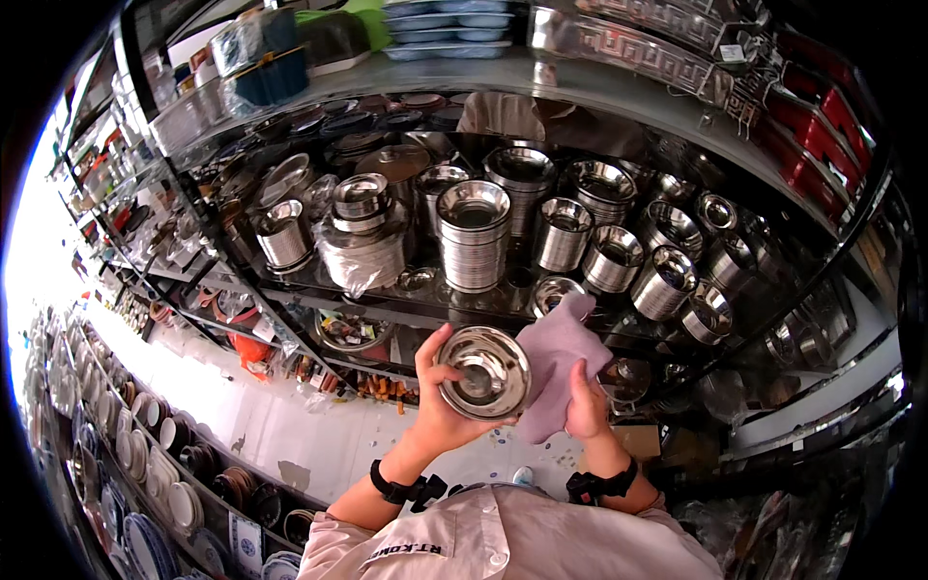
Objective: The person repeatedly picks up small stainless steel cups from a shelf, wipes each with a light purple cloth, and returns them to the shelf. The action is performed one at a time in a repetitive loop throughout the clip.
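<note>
My left hand point(444, 395) grips a shiny stainless steel bowl point(484, 373) by its rim, with the thumb reaching over the inside and the bowl's hollow facing me. A pale purple cloth point(558, 370) hangs from my right hand point(589, 406), pinched under the thumb; the fingers behind it are hidden. The cloth's left edge lies right against the bowl's rim; I cannot tell whether they touch. Past the cloth, a single steel bowl point(554, 292) sits near the shelf's front edge. Behind the held bowl stands a tall stack of steel bowls point(473, 239).
Several more stacks of steel bowls point(612, 257) crowd the glass shelf point(348, 301). A plastic-wrapped stack point(362, 250) stands left of the middle. Overhead are blue trays point(448, 32) and red baskets point(819, 134). Plates point(185, 507) fill a rack at lower left. A cardboard box point(638, 440) rests low at right.
</note>
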Tool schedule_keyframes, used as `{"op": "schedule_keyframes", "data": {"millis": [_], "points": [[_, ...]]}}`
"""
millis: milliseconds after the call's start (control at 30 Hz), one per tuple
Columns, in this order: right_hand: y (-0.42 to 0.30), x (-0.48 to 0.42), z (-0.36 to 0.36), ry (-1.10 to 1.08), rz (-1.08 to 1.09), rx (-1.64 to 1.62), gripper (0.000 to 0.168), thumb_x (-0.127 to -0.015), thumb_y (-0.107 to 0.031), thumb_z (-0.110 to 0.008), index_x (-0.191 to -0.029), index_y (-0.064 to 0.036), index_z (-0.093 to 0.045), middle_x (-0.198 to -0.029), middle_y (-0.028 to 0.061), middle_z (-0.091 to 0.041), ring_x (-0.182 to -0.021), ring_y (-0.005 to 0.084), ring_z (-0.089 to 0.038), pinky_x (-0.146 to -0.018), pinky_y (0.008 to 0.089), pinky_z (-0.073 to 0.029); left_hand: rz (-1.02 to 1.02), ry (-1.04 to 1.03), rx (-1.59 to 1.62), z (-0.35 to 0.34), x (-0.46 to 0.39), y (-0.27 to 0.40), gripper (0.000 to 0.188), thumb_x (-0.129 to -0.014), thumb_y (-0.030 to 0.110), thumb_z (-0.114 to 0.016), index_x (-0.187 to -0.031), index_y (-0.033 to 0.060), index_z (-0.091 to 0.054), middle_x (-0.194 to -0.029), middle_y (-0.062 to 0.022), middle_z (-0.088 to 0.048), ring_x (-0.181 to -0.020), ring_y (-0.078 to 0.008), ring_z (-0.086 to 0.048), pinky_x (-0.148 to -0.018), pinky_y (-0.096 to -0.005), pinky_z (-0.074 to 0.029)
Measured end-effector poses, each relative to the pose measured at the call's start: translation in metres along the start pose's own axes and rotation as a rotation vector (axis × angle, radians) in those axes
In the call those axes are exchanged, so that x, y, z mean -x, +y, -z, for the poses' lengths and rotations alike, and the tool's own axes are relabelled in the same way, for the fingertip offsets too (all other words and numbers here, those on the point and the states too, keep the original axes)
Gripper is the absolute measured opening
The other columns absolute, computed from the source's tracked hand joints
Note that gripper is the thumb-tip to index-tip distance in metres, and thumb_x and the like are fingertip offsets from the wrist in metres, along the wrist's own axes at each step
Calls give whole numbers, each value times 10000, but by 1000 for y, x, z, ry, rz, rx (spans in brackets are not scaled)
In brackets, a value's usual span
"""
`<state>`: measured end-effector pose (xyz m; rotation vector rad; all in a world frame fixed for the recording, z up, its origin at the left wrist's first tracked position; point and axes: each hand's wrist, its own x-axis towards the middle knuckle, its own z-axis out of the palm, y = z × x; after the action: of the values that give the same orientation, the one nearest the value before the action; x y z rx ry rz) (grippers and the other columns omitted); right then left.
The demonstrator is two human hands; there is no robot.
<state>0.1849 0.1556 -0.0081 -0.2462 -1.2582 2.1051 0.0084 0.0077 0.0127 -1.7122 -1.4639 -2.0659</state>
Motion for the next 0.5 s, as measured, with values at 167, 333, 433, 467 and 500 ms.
{"op": "schedule_keyframes", "data": {"millis": [167, 333, 433, 467, 500], "points": [[-16, 0, 14, -11, -2, 69, 517, -1119, -244, -444, -1553, 16, -340, -1531, 100, -476, -1397, 219, -465, -1188, 390, -340, 26, -280, -63, -31, -6, -6, 758, -734, 350, -936, -1237, 90, -432, -1552, -313, -227, -1423, -492, -361, -1144, -555, -356], [-28, -10, 51, 119, 114, 231, 489, -1075, -141, -511, -1515, 44, -405, -1493, 121, -520, -1373, 224, -492, -1174, 379, -357, -42, -433, -178, -55, -28, -17, 510, -670, 200, -930, -1066, 86, -630, -1469, -231, -448, -1447, -485, -383, -1138, -568, -388], [-35, -14, 79, 190, 135, 260, 456, -1074, -162, -552, -1474, 30, -450, -1438, 91, -549, -1315, 179, -515, -1133, 352, -383, -58, -447, -283, -72, -37, -20, 405, -541, 125, -911, -886, 88, -701, -1343, -115, -625, -1433, -447, -430, -1123, -557, -428], [-38, -14, 83, 244, 129, 218, 438, -1075, -167, -550, -1459, 27, -471, -1425, 90, -561, -1309, 179, -521, -1129, 353, -388, -62, -470, -284, -76, -37, -26, 400, -531, 121, -909, -871, 85, -703, -1335, -103, -636, -1436, -447, -426, -1124, -552, -431], [-41, -15, 88, 295, 124, 180, 421, -1077, -173, -548, -1444, 24, -492, -1412, 88, -573, -1302, 179, -527, -1125, 355, -393, -67, -486, -284, -81, -38, -30, 394, -520, 117, -906, -857, 81, -704, -1326, -91, -647, -1439, -446, -422, -1125, -548, -433]]}}
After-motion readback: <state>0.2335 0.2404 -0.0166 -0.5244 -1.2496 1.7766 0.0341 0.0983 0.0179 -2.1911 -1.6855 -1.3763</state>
